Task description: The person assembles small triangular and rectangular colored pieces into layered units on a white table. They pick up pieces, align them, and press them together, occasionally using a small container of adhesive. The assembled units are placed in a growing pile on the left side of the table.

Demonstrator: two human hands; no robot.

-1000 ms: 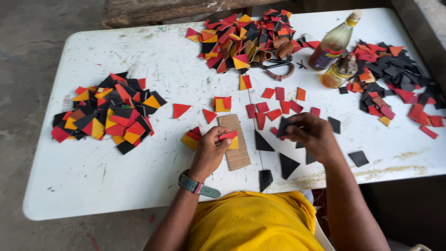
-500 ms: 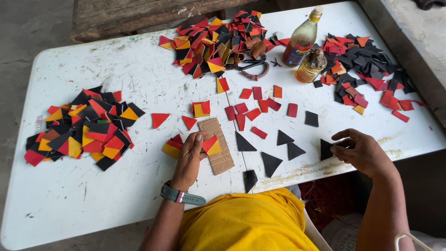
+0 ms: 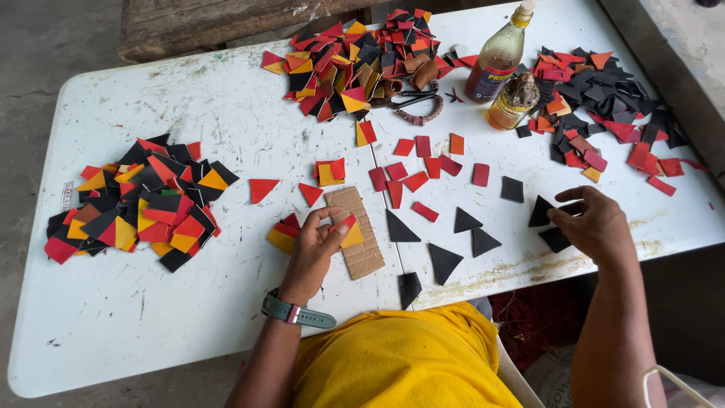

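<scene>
- Head view: the left hand (image 3: 316, 245) presses a small joined red-and-yellow piece (image 3: 348, 229) flat onto a brown cardboard strip (image 3: 356, 233), fingers closed down over it; the strip seems to serve as a backing so the piece stays put.
- The right hand (image 3: 596, 224) reaches out to the right edge of the white surface (image 3: 189, 302), fingers narrowly curled around a black triangle (image 3: 540, 212) and a second black piece (image 3: 556, 239) just below it; I cannot tell whether either is actually pinched or only touched.
- Three more black triangles (image 3: 442, 261) lie in a loose row between the two hands, spread apart rather than heaped, likely so each can be picked singly.
- Red rectangles (image 3: 415, 181) sit just above that row, also laid out singly.
- Finished two-colour pieces form a heap (image 3: 136, 200) well to the left, apart from the work spot.
- A mixed pile of cut pieces (image 3: 347, 60) lies at the far edge, with scissors (image 3: 411, 97) touching it.
- A tall glass bottle of amber liquid (image 3: 498, 57) and a small jar (image 3: 515, 102) stand upright near the right-hand pile of mostly black scraps (image 3: 604, 98).
- A grey watch (image 3: 294, 311) is on the left wrist.
</scene>
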